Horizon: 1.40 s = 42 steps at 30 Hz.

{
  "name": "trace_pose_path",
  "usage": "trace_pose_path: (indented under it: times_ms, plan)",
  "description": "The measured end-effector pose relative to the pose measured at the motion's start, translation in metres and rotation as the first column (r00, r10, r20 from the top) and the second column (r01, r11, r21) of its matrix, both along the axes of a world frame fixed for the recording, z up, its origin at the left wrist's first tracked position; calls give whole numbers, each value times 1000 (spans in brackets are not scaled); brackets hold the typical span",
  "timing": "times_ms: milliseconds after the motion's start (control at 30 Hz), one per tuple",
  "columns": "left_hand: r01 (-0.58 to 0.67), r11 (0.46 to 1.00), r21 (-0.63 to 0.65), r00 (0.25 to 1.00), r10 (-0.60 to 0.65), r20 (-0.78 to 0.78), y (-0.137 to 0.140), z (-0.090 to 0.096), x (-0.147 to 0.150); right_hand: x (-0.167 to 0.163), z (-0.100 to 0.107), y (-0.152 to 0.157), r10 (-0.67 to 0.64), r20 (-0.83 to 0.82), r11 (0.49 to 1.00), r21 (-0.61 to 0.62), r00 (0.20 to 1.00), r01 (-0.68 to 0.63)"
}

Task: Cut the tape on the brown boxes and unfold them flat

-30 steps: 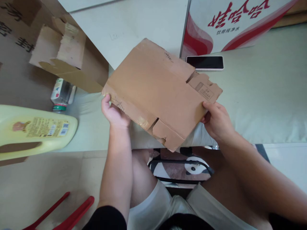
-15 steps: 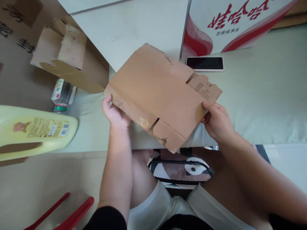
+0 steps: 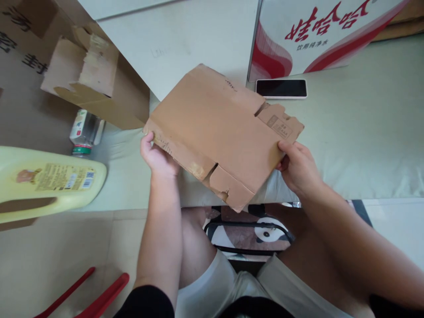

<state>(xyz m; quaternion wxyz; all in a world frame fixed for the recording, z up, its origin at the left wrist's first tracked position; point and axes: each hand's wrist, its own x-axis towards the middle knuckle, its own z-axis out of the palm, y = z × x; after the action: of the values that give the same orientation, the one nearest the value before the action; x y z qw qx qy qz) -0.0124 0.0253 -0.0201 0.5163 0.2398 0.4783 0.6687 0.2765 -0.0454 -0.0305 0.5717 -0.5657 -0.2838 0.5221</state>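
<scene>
A flattened brown cardboard box (image 3: pixel 212 128) is held up at a slant above the pale green seat, with torn flaps and tape along its edges. My left hand (image 3: pixel 159 155) grips its left corner, thumb on top and fingers hidden beneath. At the lower right edge, my right hand (image 3: pixel 298 168) pinches the cardboard, its thumb on the upper face. Just beyond the box's right end lies a phone (image 3: pixel 281 88) with a dark screen.
A red and white carton (image 3: pixel 311 39) stands behind the phone. To the left are an open cardboard box (image 3: pixel 129 88), a plastic bottle (image 3: pixel 82 132) and a large yellow jug (image 3: pixel 66 176). Red bars (image 3: pixel 102 296) show at lower left. The pale green seat (image 3: pixel 371 132) extends right.
Both hands keep their hold on the flattened box. It has barely moved, its top edge slightly lower; the whole view has shifted a little.
</scene>
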Motion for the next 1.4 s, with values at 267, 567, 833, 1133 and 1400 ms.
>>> trace_pose_path:
  times_ms: [267,567,833,1133,1400]
  plan:
    - [27,998,55,997,-32,75,1,0,2,-2,1,0,-24,-16,1000,8,1000,24]
    - [-91,995,-39,983,83,-163,3,-21,8,2,-2,-10,217,225,973,32,950,-229]
    - [-66,996,-64,995,60,-85,9,-15,-1,-2,10,-19,375,33,926,-49,927,-373]
    - [48,995,-90,997,-42,61,0,5,5,31,56,-54,-311,-58,946,77,949,315]
    - [36,997,-68,996,-31,82,-4,7,-7,147,83,-97,-676,258,735,295,690,610]
